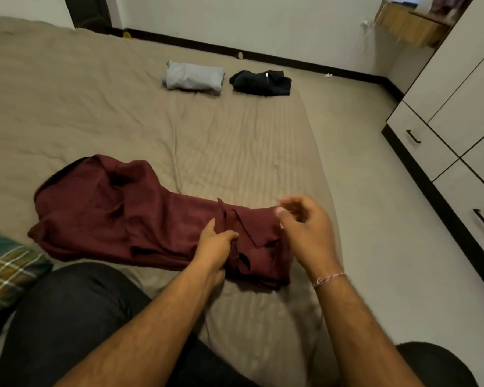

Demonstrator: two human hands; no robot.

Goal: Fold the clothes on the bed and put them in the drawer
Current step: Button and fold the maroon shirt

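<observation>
A maroon shirt lies stretched across the bed, partly folded, its collar end towards the right. My left hand grips a strip of the shirt's fabric near the collar. Just above the shirt's right end hovers my right hand, fingers loosely curled and blurred, holding nothing that I can see. Far up the bed lie a folded grey garment and a folded dark navy garment, side by side.
A white cabinet with drawers and black handles stands along the right wall. A plaid cloth lies at the bed's left edge. My dark-trousered legs are at the bottom. A wooden shelf hangs at the top right.
</observation>
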